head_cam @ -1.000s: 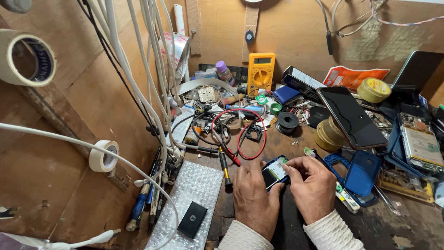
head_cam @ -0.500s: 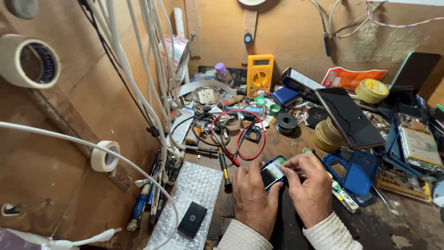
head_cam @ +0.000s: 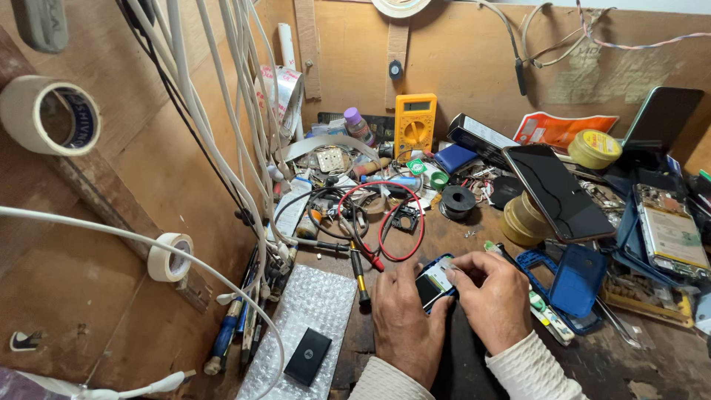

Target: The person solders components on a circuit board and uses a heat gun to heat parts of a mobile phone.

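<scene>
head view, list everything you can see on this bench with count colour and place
small phone: 1, blue-edged, dark screen, held by both hands
multimeter: 1, yellow, back centre
test leads: red and black, coiled behind the hands
large phone: 1, black, propped on tape rolls, right of centre
blue phone case: 1, right of the hands
bubble wrap: 1 sheet, front left
black cover: 1, on the bubble wrap
tape rolls on wall: 2, whitish, left
white cables: several, hanging left
left hand: on the phone's left edge
right hand: on its right edge
</scene>
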